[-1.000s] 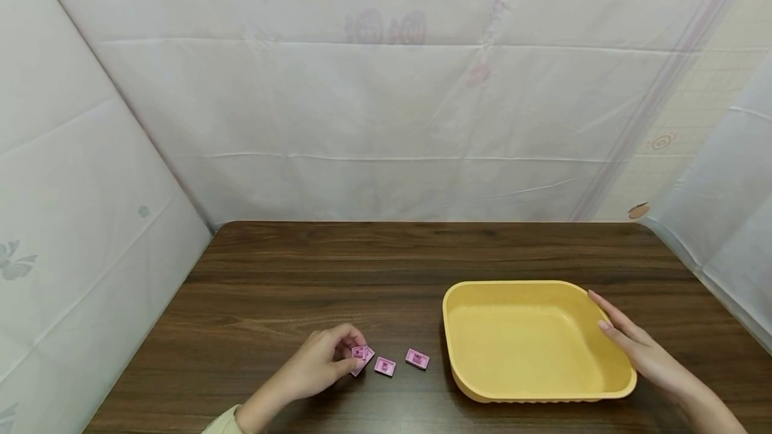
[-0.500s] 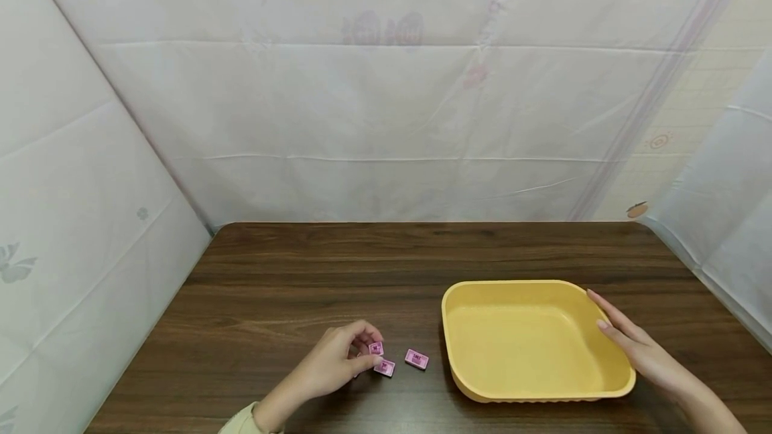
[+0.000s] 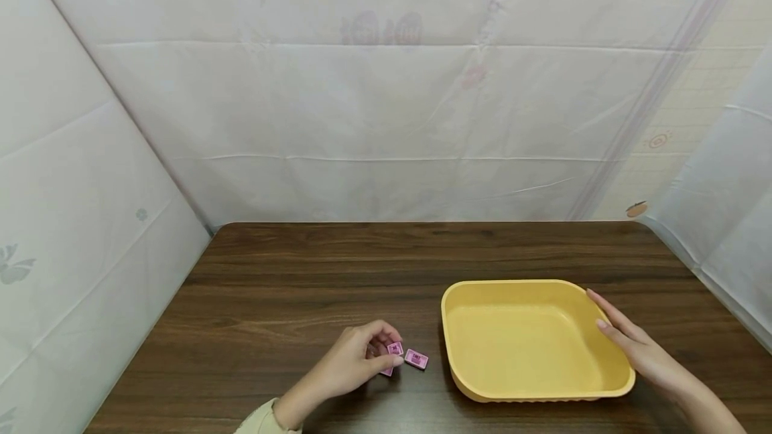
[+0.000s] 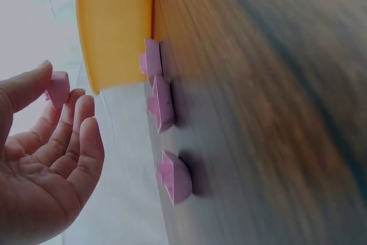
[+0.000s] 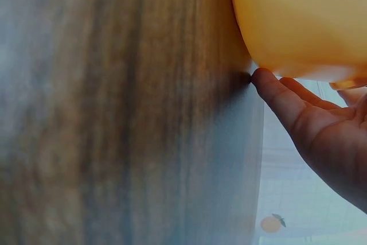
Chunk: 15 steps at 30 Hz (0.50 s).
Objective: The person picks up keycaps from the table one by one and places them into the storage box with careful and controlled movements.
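Note:
Between thumb and fingertips my left hand point(image 3: 356, 360) pinches a small pink boat-shaped plastic piece point(image 4: 58, 89), held above the table. Just below it, partly covered by the hand in the head view, another pink piece point(image 3: 387, 372) lies on the table. A third pink piece point(image 3: 417, 359), with dark marks on its face, lies right of the fingertips. The left wrist view shows one more pink boat-shaped piece point(image 4: 176, 179) on the wood. My right hand point(image 3: 642, 353) rests against the right side of a yellow plastic basin point(image 3: 449, 340), fingers straight along the outer wall, thumb tip at the rim.
The basin's floor is bare in the head view, and its left wall stands close to the pink pieces. The dark wooden table point(image 3: 313, 266) ends at the back against pale printed cloth point(image 3: 362, 106), with more cloth at both sides.
My left hand has moved right with the pinched piece, passing over the pieces on the table toward the one nearest the basin. The right hand and the basin have stayed almost still.

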Motion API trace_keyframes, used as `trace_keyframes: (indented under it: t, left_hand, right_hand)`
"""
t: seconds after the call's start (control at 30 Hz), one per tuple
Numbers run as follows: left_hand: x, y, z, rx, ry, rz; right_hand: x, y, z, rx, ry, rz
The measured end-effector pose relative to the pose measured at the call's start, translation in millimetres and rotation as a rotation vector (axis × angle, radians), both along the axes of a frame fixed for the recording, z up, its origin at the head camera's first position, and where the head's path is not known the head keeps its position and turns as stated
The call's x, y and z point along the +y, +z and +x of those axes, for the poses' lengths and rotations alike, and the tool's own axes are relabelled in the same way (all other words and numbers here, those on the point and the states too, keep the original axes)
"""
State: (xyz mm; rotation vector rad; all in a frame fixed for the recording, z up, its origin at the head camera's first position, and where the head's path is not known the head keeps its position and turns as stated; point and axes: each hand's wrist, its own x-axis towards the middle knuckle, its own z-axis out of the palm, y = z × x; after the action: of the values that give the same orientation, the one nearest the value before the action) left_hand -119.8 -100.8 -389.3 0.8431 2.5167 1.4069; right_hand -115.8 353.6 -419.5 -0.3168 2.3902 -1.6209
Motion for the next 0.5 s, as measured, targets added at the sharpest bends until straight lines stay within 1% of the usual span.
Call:
trace_keyframes:
  t: [0.13,0.2,0.43,0.5]
  left_hand:
    - [6.9,1.2,-0.8,-0.023,-0.009,0.019]
    - [10.4,2.0,-1.1,-0.033,-0.016,0.029]
    - [20.8,2.5,-2.3,-0.007,-0.032,0.039]
    - [23.6,2.6,-2.8,-0.014,-0.036,0.047]
  right_hand:
    - [1,-2.1,-0.3,0.019,0.011,-0.005]
    - [1,-1.7,-0.4,0.009,0.004,-0.003]
    - [-2,2.8,-0.8,-0.036,-0.011,0.01]
    - [-2,3.2,-0.3,-0.043,-0.008,0.011]
